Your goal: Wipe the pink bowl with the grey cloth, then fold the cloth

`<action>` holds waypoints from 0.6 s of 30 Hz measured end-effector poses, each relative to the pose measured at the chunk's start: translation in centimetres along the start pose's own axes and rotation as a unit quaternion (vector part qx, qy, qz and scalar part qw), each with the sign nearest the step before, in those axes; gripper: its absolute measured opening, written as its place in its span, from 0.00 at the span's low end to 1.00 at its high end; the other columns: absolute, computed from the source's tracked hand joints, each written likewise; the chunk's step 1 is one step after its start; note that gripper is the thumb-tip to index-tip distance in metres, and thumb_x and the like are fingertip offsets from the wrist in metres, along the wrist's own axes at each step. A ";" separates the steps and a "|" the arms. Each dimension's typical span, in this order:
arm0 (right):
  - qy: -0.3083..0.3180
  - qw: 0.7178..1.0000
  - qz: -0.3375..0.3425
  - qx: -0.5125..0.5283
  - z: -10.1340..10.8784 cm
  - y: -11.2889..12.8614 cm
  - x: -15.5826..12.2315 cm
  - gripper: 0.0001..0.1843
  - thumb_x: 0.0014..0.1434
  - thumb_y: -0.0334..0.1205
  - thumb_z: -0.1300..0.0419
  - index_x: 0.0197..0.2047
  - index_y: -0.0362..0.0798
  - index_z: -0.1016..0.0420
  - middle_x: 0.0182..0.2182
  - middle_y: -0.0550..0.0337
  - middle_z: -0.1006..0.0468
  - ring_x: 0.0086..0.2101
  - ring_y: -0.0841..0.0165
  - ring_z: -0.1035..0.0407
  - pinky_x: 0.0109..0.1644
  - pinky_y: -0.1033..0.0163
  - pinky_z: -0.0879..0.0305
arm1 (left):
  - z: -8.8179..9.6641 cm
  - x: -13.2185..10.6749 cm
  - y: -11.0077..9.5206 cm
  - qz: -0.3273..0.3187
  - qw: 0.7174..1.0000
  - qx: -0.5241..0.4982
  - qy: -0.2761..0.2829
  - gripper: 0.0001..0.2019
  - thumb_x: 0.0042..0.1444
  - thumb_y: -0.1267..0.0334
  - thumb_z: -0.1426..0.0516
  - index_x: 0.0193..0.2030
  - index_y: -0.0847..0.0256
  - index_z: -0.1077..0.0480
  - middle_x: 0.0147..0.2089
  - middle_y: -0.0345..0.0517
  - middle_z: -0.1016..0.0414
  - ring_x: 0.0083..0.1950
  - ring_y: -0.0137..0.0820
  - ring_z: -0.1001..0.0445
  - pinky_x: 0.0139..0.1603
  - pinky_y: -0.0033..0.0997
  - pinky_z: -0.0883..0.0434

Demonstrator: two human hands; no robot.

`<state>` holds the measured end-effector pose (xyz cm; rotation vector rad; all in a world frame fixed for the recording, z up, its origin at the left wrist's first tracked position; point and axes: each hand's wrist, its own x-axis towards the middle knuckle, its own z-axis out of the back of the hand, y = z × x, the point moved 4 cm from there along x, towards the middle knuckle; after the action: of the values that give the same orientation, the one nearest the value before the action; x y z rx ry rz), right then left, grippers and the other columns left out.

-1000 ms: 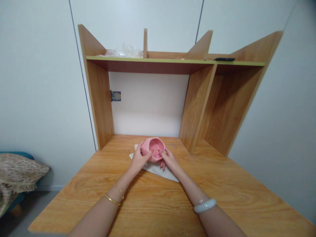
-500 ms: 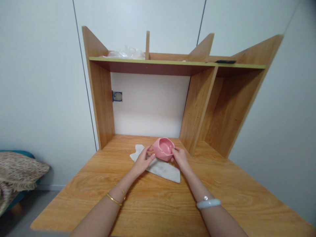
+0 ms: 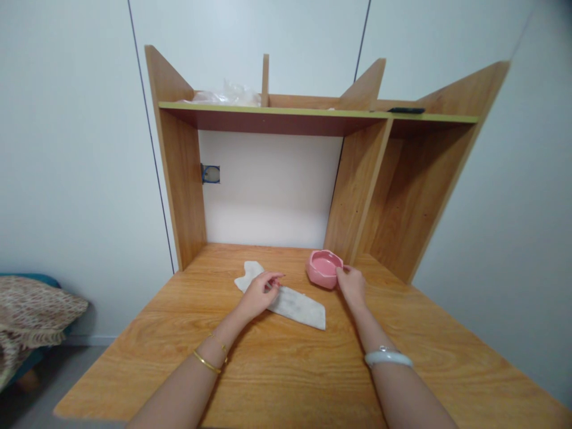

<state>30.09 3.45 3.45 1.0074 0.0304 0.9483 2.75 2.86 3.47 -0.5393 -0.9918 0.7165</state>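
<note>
A pink faceted bowl [image 3: 322, 280], shaped like an ashtray with an uneven rim, is at the back of the desk, right of the cloth. My right hand [image 3: 352, 286] pinches its right side between thumb and fingers. The bowl's hollow faces me and holds nothing that I can see. My left hand [image 3: 263, 292] is over a grey-white cloth [image 3: 297, 307] spread slantwise on the wood. Its fingers are loosely bent and apart, with nothing in them. Whether it touches the cloth, I cannot tell.
A wooden desk [image 3: 268, 369] carries a hutch whose upright panel [image 3: 353, 196] stands close behind the bowl. On the upper shelf [image 3: 304, 112] lie a clear plastic bag [image 3: 227, 95] and a dark flat object [image 3: 406, 110]. A patterned throw [image 3: 40, 310] drapes over blue furniture at left.
The bowl has moved to the right, off the cloth, in my right hand. My left hand has let go of it and stayed over the cloth, fingers curling in.
</note>
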 end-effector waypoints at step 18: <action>0.035 0.998 -0.055 -0.022 0.4 -1.0 0.2 0.21 0.49 0.45 0.51 0.34 0.39 0.22 0.18 0.49 0.25 0.26 0.60 0.29 0.30 0.62 0.40 | -0.3 -0.3 -0.8 -0.024 0.997 0.054 0.053 0.13 0.53 0.68 0.50 0.41 0.61 0.26 0.36 0.46 0.24 0.39 0.31 0.29 0.44 0.30 0.34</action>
<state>31.02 3.09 3.03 0.9230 0.1222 0.8797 3.12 2.12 3.74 -0.4527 -0.8585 0.6882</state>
